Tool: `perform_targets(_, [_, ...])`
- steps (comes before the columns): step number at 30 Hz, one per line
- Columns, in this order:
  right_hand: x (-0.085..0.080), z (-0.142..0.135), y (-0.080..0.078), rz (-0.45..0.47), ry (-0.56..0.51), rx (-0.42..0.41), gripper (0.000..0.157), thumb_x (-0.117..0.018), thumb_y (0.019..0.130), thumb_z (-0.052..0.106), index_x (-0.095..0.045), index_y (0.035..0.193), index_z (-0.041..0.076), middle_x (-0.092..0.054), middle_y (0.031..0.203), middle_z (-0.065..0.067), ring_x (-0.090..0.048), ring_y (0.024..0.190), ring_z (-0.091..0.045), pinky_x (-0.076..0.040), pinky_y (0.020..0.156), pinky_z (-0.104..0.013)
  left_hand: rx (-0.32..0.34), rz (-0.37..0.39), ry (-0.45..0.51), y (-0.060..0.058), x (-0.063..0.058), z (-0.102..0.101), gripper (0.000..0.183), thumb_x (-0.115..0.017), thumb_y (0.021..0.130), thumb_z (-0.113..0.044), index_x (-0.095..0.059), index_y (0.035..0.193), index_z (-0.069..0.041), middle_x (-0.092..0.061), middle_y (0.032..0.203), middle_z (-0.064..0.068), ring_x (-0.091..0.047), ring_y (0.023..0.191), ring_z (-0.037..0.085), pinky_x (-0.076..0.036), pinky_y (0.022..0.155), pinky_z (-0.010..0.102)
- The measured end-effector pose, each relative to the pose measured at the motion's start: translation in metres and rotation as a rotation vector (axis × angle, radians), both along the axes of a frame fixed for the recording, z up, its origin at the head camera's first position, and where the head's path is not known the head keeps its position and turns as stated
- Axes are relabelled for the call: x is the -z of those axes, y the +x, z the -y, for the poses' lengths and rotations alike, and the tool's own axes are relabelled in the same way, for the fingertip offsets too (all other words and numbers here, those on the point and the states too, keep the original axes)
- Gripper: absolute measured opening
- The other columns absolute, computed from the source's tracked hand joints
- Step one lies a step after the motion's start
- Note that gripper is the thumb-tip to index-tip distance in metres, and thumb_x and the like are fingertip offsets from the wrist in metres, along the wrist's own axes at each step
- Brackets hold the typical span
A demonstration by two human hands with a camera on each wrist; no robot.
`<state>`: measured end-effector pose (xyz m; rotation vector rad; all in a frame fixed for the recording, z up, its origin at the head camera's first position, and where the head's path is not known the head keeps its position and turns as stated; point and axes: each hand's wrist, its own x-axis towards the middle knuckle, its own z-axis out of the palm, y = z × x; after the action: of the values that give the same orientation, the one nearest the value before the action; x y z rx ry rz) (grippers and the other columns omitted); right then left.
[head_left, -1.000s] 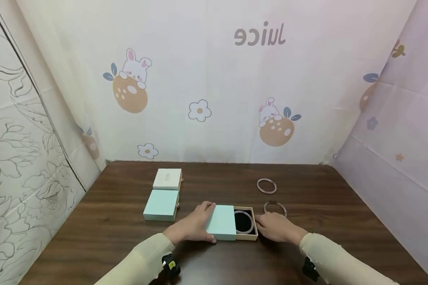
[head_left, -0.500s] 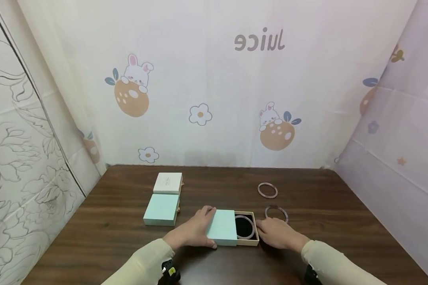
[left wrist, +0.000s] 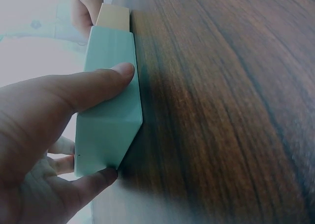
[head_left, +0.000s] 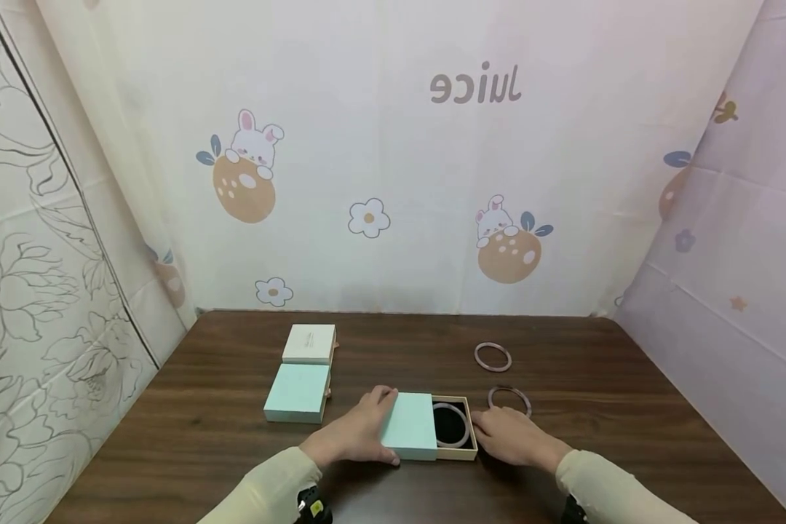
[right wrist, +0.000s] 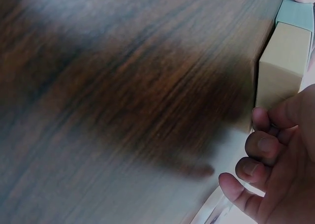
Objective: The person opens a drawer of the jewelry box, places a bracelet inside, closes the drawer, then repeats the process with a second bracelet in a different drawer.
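Tabletop (head_left: 635, 415) runs past right grip (head_left: 514, 439) at drawer (head_left: 457, 454) end; left grip (head_left: 355, 429) holds sleeve (head_left: 409, 426).

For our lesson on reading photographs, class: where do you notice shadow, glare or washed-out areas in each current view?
Head: a dark shadow under the right hand; left wrist: pale background washed out beside the box; right wrist: hazy glare and a soft-edged shadow on the table.
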<state>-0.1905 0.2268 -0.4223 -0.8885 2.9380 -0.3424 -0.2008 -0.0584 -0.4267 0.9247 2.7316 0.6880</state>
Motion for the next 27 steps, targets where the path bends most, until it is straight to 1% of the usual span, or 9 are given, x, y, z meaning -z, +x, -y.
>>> perform_targets(5, [0.0000,0.0000,0.0007,0.012,-0.003,-0.003,0.021,-0.051,0.097,0.016,-0.056,0.076,0.020,-0.047,0.062,0.013,-0.051,0.058,-0.006,-0.040,0.053,-0.035,0.004,-0.007,0.005,-0.0002,0.0021,0.0002,0.104,-0.085,0.070,-0.039,-0.028,0.147,0.002,-0.032,0.142,0.014,-0.040,0.123,0.025,-0.043,0.093,0.036])
perform_targets(11, [-0.0002,0.0023,0.0002,-0.013,-0.011,-0.010,0.023,-0.052,0.096,0.016,-0.054,0.074,0.020,-0.044,0.060,0.014,-0.046,0.054,-0.005,-0.038,0.051,-0.033,0.001,-0.008,0.003,-0.0009,0.0017,-0.0004,0.104,-0.085,0.070,-0.038,-0.028,0.148,0.001,-0.032,0.143,0.014,-0.039,0.123,0.024,-0.043,0.093,0.035])
perform_targets(15, [-0.0001,0.0041,-0.0005,-0.026,-0.008,-0.015,0.024,-0.052,0.096,0.016,-0.053,0.072,0.020,-0.042,0.058,0.013,-0.045,0.053,-0.004,-0.038,0.050,-0.033,0.002,-0.005,0.010,-0.0005,0.0018,-0.0008,0.104,-0.085,0.070,-0.038,-0.028,0.147,0.002,-0.032,0.142,0.014,-0.039,0.123,0.025,-0.043,0.093,0.036])
perform_targets(21, [-0.0015,0.0059,-0.0004,-0.010,-0.007,-0.023,0.024,-0.052,0.096,0.015,-0.054,0.072,0.019,-0.042,0.058,0.012,-0.044,0.052,-0.004,-0.038,0.050,-0.032,0.007,-0.004,0.012,0.0004,0.0010,-0.0011,0.104,-0.085,0.070,-0.038,-0.027,0.147,0.002,-0.032,0.142,0.014,-0.039,0.123,0.025,-0.043,0.094,0.036])
perform_targets(27, [-0.0014,0.0094,-0.0028,-0.026,0.012,-0.022,0.025,-0.051,0.096,0.015,-0.053,0.072,0.019,-0.042,0.058,0.012,-0.043,0.052,-0.005,-0.038,0.050,-0.032,0.003,-0.009,0.010,0.0001,-0.0010,0.0014,0.105,-0.084,0.070,-0.039,-0.027,0.147,0.003,-0.032,0.143,0.015,-0.039,0.124,0.026,-0.043,0.094,0.038])
